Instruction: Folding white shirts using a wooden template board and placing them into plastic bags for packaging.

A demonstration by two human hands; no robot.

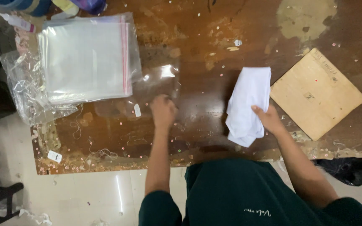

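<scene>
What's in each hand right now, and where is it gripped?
Right hand holds the folded white cloth by its lower right edge. Left hand rests on a clear plastic bag; its grip cannot be told through blur.

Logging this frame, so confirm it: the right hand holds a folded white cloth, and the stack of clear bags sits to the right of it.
Wrong side. In the head view the stack of clear bags lies left of the folded white cloth, beyond the left hand. The right hand does hold the cloth.

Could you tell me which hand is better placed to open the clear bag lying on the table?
Left, probably: the left hand already rests on the clear bag, while the right hand holds the folded white cloth.
</scene>
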